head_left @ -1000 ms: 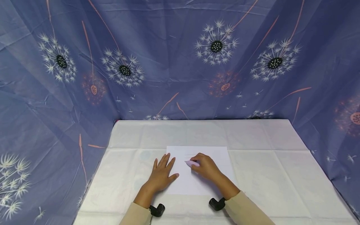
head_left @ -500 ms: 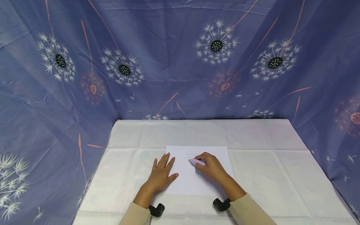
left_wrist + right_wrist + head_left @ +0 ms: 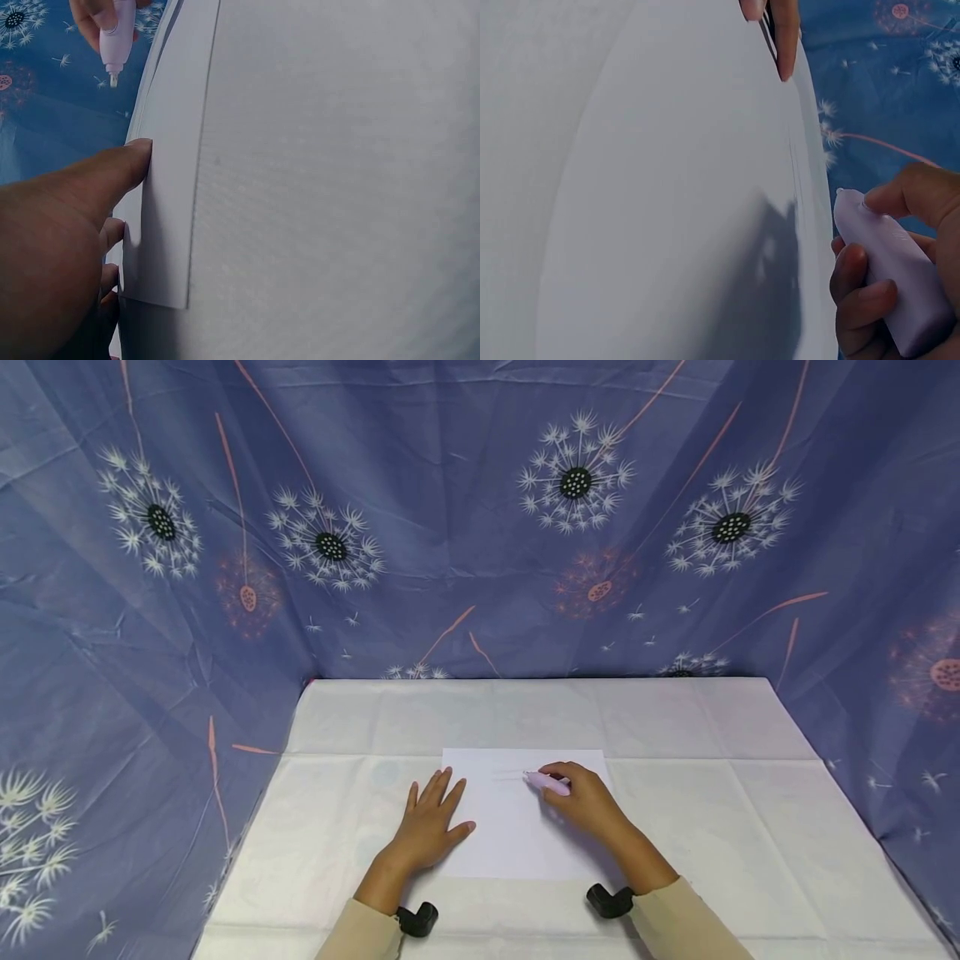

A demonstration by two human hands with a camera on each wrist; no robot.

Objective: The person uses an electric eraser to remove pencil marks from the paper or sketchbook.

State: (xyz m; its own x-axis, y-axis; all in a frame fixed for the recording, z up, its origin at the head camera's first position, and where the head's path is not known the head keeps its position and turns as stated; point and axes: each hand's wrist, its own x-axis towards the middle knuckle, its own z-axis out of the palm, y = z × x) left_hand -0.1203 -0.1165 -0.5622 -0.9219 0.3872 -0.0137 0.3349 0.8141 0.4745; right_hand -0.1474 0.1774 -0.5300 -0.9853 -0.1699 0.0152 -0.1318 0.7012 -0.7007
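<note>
A sheet of white paper (image 3: pixel 502 852) lies on the white-covered table. My left hand (image 3: pixel 427 831) rests spread on its left part, fingers straight and thumb out to the right. My right hand (image 3: pixel 588 797) holds a lilac electric eraser (image 3: pixel 549 782) over the upper right part of the sheet. In the right wrist view a fingertip presses the top of the electric eraser (image 3: pixel 892 270) while other fingers curl beneath. The left wrist view shows its small white tip raised apart from the paper. Faint lines (image 3: pixel 507 779) run across the sheet left of the tip.
A white cloth (image 3: pixel 750 835) with fold creases covers the table. Behind and at the sides hangs a blue curtain (image 3: pixel 450 527) with dandelion prints. Black camera mounts (image 3: pixel 609 902) sit at both wrists.
My right hand has moved right and farther up the sheet with the electric eraser. More of the faint lines shows to its left. The left hand has stayed in place.
</note>
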